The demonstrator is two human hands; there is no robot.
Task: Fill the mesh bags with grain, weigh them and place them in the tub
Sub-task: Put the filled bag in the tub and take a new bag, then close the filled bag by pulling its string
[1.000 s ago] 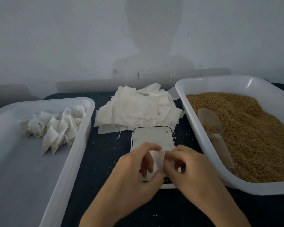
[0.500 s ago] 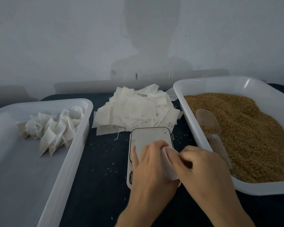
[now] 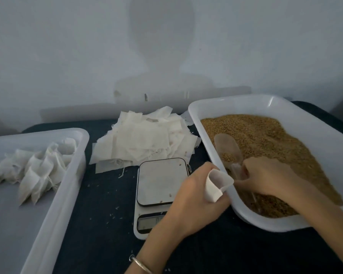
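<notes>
My left hand (image 3: 194, 196) holds a small white mesh bag (image 3: 216, 184) with its mouth open, right beside the near left rim of the grain tub (image 3: 265, 224). My right hand (image 3: 269, 175) reaches into that tub and grips the handle of a clear plastic scoop (image 3: 229, 150), whose bowl lies on the brown grain (image 3: 265, 139) with some grain in it. A white digital scale (image 3: 160, 186) stands on the dark table between the tubs, its platform bare. The left tub (image 3: 53, 214) holds several filled bags (image 3: 38, 169).
A heap of flat unfilled mesh bags (image 3: 147, 141) lies behind the scale. Loose grains are scattered on the dark table (image 3: 103, 224). A pale wall rises just behind the table. A bangle (image 3: 141, 264) sits on my left wrist.
Both hands were working the bag open over the scale. They have since shifted right: the left carries the opened bag to the tub's rim, the right let go of it and took the scoop's handle.
</notes>
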